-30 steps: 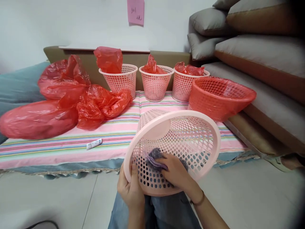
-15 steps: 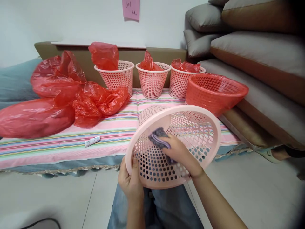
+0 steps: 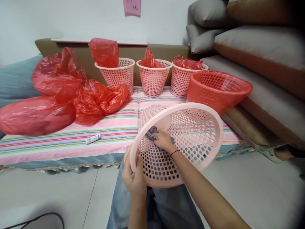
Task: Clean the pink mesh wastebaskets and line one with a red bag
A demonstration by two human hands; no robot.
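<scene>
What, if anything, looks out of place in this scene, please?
A small white item lies alone near the front of the striped cloth, apart from the baskets and red bags, so it looks stray. Nothing appears spilled or broken.

Grey-and-brown cushions (image 3: pixel 259 47) are stacked at right, with a blue cushion (image 3: pixel 17 78) at the left edge. A pink note (image 3: pixel 132 7) hangs top centre. Left of centre a white tube (image 3: pixel 93 139) lies on a striped cover (image 3: pixel 116 132); a dark cable (image 3: pixel 49 213) curls at lower left.
</scene>
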